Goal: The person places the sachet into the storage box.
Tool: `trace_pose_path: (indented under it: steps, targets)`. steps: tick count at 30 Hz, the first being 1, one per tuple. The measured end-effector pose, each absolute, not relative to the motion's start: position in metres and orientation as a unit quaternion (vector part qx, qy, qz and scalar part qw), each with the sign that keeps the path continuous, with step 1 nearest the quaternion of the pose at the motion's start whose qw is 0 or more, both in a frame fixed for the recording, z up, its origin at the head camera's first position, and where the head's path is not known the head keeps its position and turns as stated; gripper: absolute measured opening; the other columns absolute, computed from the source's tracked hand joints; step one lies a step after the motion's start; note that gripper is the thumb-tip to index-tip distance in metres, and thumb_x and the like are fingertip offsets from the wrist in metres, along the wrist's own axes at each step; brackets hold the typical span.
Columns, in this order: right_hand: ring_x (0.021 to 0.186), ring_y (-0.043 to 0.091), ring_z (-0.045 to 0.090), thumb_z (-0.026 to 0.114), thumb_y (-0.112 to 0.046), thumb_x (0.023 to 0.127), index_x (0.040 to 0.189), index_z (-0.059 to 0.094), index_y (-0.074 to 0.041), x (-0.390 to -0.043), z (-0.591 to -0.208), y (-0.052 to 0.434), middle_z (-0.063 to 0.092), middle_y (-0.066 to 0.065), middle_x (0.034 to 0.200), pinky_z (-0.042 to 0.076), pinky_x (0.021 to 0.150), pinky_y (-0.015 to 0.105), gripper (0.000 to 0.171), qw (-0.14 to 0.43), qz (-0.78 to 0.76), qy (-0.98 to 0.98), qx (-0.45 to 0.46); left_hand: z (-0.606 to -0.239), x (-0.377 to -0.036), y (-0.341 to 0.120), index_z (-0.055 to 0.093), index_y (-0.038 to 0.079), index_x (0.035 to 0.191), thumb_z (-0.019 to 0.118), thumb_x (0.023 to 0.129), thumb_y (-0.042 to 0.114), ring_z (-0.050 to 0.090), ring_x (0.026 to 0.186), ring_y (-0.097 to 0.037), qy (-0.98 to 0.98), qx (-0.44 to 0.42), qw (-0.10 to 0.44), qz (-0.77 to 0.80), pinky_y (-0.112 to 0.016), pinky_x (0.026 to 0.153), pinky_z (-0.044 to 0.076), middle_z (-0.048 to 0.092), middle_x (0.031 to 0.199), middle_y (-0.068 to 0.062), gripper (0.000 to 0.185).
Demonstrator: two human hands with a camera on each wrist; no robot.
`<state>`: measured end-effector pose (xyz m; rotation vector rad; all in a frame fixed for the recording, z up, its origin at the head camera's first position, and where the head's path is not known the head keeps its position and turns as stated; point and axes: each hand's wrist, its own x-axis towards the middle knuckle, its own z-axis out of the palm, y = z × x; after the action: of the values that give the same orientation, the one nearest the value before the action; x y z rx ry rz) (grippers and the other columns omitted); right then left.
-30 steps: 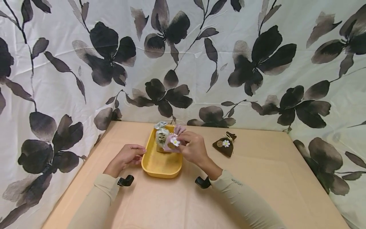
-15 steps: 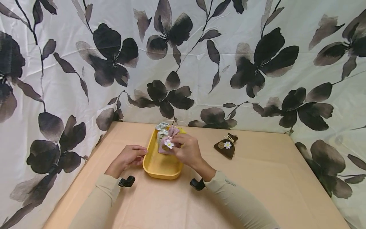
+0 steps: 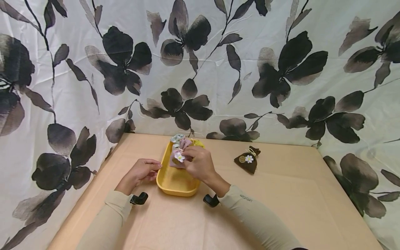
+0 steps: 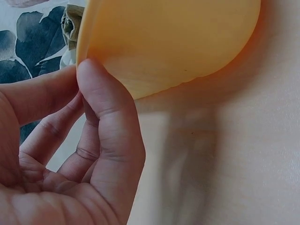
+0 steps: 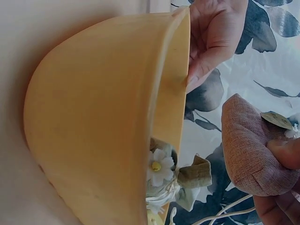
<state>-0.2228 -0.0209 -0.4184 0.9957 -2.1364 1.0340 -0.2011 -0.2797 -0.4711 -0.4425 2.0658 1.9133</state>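
My left hand point(image 3: 140, 173) pinches the left rim of the yellow tray point(image 3: 178, 189) between thumb and fingers, the thumb on the outer wall in the left wrist view. My right hand point(image 3: 200, 163) holds a small pink drawstring pouch point(image 3: 176, 164) with a white flower above the tray's far half. From the right wrist view, the pink pouch point(image 5: 248, 154) hangs clear of the tray rim. Behind it in the tray, a pale drawstring pouch point(image 3: 176, 137) is mostly hidden. Something yellow point(image 3: 198, 143) shows at the tray's far right corner, partly covered by my right hand.
A dark brown drawstring pouch point(image 3: 247, 165) with a white flower lies on the table point(image 3: 281, 201), right of the tray. Floral cloth point(image 3: 234, 69) hangs behind the table and along its sides. Each wrist carries a black camera point(image 3: 139, 198).
My right hand has carried the pink pouch leftward over the tray, now in front of the pale pouch. Yellow has come into view at the far corner. The left hand stays on the rim.
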Motion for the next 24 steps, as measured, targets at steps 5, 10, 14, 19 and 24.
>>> trace_pose_path:
  steps: [5,10,14,19,24]
  targets:
    - [0.085,0.020,0.074,0.076,0.006,0.074,0.083,0.082,-0.005,-0.222,-0.418,-0.024,0.080,0.006,0.089,0.063,0.078,0.031,0.015,0.280,0.378,-0.801,0.371,-0.472,-0.201,-0.279,0.064,-0.009,0.128,0.067,0.099,0.008,0.061,0.063,-0.008,0.718,-0.155,0.147,0.663,-0.018,0.056,0.057,0.066,0.078,0.001,0.033]
    - [0.084,0.019,0.074,0.078,0.004,0.074,0.084,0.083,-0.005,-0.222,-0.417,-0.027,0.080,0.006,0.089,0.063,0.077,0.030,0.015,0.282,0.369,-0.804,0.371,-0.472,-0.201,-0.279,0.065,-0.009,0.127,0.067,0.099,0.007,0.061,0.063,-0.007,0.716,-0.151,0.147,0.666,-0.018,0.057,0.057,0.066,0.078,0.001,0.032]
    - [0.086,0.019,0.074,0.078,0.003,0.074,0.085,0.083,-0.006,-0.223,-0.418,-0.030,0.080,0.005,0.091,0.063,0.079,0.031,0.015,0.283,0.360,-0.807,0.372,-0.471,-0.200,-0.280,0.065,-0.009,0.127,0.067,0.100,0.009,0.062,0.063,-0.006,0.714,-0.155,0.145,0.667,-0.018,0.057,0.057,0.067,0.079,0.001,0.032]
    - [0.088,0.019,0.075,0.078,0.003,0.073,0.086,0.083,-0.006,-0.224,-0.419,-0.034,0.080,0.005,0.092,0.063,0.082,0.031,0.016,0.280,0.350,-0.812,0.373,-0.469,-0.199,-0.279,0.065,-0.008,0.128,0.067,0.100,0.010,0.062,0.063,-0.006,0.709,-0.156,0.145,0.673,-0.018,0.057,0.057,0.068,0.081,-0.001,0.033]
    - [0.089,0.019,0.076,0.080,0.002,0.074,0.087,0.083,-0.006,-0.224,-0.419,-0.038,0.081,0.005,0.094,0.063,0.083,0.031,0.016,0.274,0.347,-0.815,0.373,-0.468,-0.198,-0.279,0.066,-0.007,0.128,0.068,0.100,0.010,0.062,0.063,-0.006,0.706,-0.153,0.150,0.675,-0.018,0.057,0.057,0.067,0.082,0.000,0.033]
